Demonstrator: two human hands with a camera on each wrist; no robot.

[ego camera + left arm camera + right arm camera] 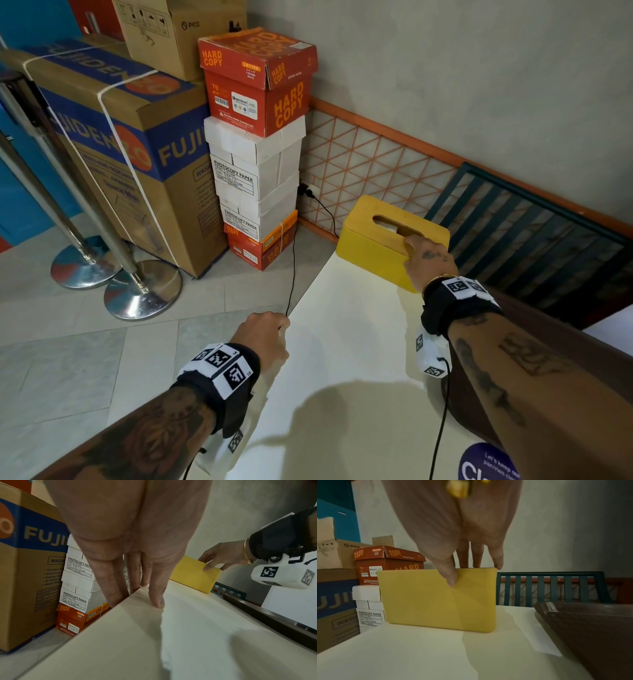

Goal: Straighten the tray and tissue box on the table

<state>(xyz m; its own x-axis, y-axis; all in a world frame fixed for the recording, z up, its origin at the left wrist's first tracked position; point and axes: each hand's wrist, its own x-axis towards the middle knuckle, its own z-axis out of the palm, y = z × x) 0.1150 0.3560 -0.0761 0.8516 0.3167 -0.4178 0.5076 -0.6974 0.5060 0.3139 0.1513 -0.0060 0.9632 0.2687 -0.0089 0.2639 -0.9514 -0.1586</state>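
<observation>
A yellow tissue box [373, 246] [193, 574] [436, 601] with a wooden slotted lid stands at the far corner of the white table [342, 342]. My right hand [428, 260] [219, 559] [464, 572] grips its right end, thumb on the near face and fingers over the top. My left hand [267, 335] [137, 599] holds the table's left edge, thumb on top and fingers down the side. A dark brown tray [561, 325] [590, 628] [274, 620] lies along the table's right side, partly hidden under my right forearm.
Paper cartons [257, 78] and a large Fujidenzo box [113, 137] are stacked on the floor to the left, with two stanchion bases [144, 291]. A black cable [291, 274] runs down by the table edge. A dark green slatted frame [531, 233] stands behind the table.
</observation>
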